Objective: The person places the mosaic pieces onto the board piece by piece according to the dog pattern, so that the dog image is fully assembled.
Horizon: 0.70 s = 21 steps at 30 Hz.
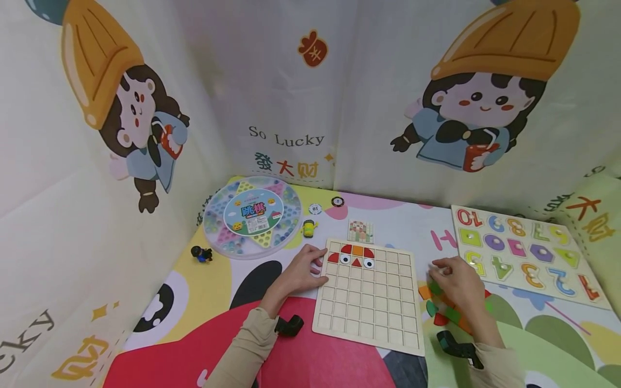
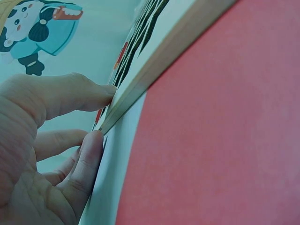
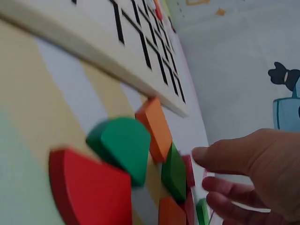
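Far left: I see a small black figure (image 1: 201, 253) lying alone on the mat, well apart from both hands.
Round case: the clear marble-game case (image 1: 252, 216) sits by the back wall with its lid on and the marbles sealed inside; a little yellow toy (image 1: 308, 228) stands just beside it.
Left hand: my left hand (image 1: 304, 271) lies against the left edge of the grid board (image 1: 368, 318). In the left wrist view the fingertips (image 2: 89, 154) press the board's wooden rim, fingers fairly straight and gripping nothing; I judge that this bracing keeps the board from sliding.
Pattern card: a small card (image 1: 360, 231) lies just behind the board, within easy sight, likely as a picture to copy.
Grid board contents: only the top rows are filled, with red and orange tiles (image 1: 357, 251) and two eye tiles; every other cell is bare.
Right hand: my right hand (image 1: 460, 285) hovers over the loose tiles (image 1: 448, 314) piled just right of the board. The right wrist view shows its fingers (image 3: 225, 157) spread and reaching, nothing pinched between them.
Loose tiles: red, green and orange pieces, heaped close beside the board where they are easy to take up.
Far right: the number puzzle (image 1: 529, 256) holds all its pegged digits and shapes in their slots.
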Motion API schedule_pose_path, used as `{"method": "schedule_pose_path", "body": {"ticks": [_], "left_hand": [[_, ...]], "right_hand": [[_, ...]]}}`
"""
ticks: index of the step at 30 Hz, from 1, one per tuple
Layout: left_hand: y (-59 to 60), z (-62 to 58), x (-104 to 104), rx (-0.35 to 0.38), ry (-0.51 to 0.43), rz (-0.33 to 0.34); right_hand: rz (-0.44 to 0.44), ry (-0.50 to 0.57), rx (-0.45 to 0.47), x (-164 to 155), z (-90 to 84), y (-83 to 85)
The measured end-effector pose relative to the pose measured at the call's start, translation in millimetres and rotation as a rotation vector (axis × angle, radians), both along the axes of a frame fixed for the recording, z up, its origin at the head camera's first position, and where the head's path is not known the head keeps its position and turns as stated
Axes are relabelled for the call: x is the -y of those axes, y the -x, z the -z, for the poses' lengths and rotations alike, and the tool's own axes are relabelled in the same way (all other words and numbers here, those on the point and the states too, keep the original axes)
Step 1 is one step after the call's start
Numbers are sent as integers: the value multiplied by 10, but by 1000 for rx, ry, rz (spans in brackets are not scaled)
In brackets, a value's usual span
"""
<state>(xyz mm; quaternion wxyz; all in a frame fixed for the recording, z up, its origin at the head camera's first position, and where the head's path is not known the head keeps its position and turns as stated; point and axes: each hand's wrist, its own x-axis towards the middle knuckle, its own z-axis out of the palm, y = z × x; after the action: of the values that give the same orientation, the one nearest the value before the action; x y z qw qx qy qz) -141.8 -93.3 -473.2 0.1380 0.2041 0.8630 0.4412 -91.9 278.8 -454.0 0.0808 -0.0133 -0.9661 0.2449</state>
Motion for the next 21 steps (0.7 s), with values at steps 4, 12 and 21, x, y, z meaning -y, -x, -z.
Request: {"method": "schedule_pose_path", "body": {"ticks": [4, 12, 21], "left_hand": [[1, 12, 5, 3, 5, -3], [5, 25, 6, -7, 7, -7], [6, 26, -8, 2, 16, -10]], "right_hand": [[-3, -34, 83, -87, -4, -37], [0, -29, 138, -131, -10, -60], [2, 19, 146, -136, 7, -88]]}}
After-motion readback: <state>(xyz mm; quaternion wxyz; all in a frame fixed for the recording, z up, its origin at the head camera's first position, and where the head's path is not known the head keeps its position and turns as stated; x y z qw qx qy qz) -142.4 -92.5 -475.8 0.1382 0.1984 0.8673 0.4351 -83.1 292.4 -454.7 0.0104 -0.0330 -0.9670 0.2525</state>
